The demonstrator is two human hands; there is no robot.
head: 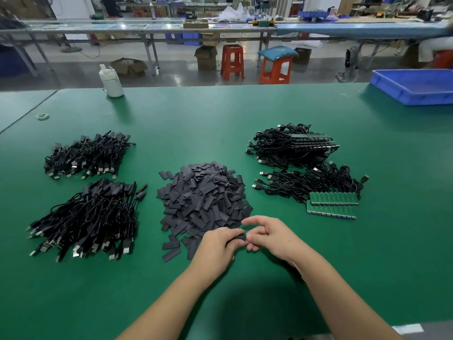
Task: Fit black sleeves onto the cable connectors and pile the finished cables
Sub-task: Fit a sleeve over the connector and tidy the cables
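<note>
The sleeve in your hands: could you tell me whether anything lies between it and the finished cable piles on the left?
Nothing visible does. From the sleeve, held by both the left hand and right hand, bare green mat leads to the near finished pile.

A single head-worn camera looks forward and down from above the near edge of the green counter (pixel 220 119), close over it, facing the workshop beyond.

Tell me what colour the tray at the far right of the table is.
The tray is blue, seen in the head view.

Both forearms bare, no sleeves visible; left hand (pixel 217 246) and right hand (pixel 270 238) ungloved.
</note>
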